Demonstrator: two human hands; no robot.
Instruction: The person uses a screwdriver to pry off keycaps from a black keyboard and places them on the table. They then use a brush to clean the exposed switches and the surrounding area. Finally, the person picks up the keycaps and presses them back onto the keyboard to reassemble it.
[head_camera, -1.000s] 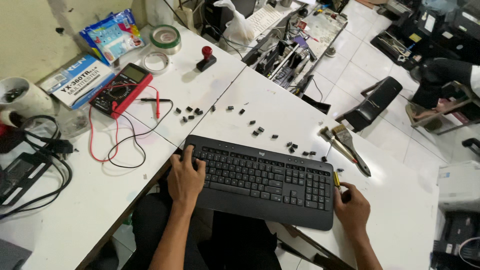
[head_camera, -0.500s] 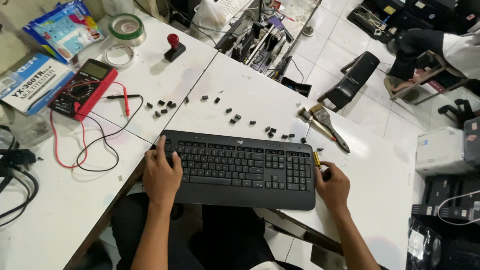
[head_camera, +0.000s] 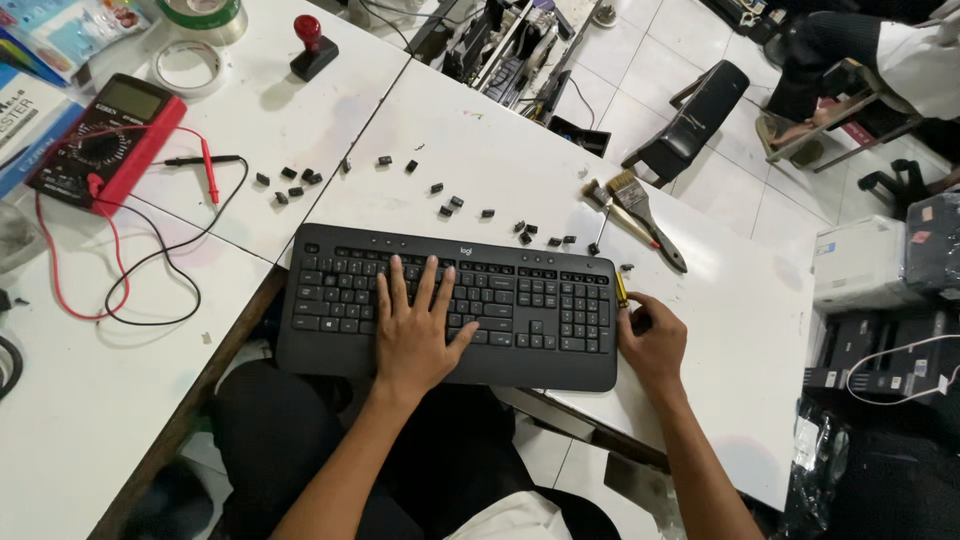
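A person's left hand (head_camera: 418, 335) lies open, fingers spread flat on a black keyboard (head_camera: 450, 305) straddling the white bench (head_camera: 480, 160) edge and their lap. The right hand (head_camera: 652, 340), at the keyboard's right end, is closed around a yellow-handled tool (head_camera: 621, 291). Loose black keycaps (head_camera: 448, 207) dot the bench beyond.

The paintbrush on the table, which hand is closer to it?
Right. The right hand sits at the keyboard's right end, just below the paintbrush. The left hand lies flat on the keys, farther away to the brush's left.
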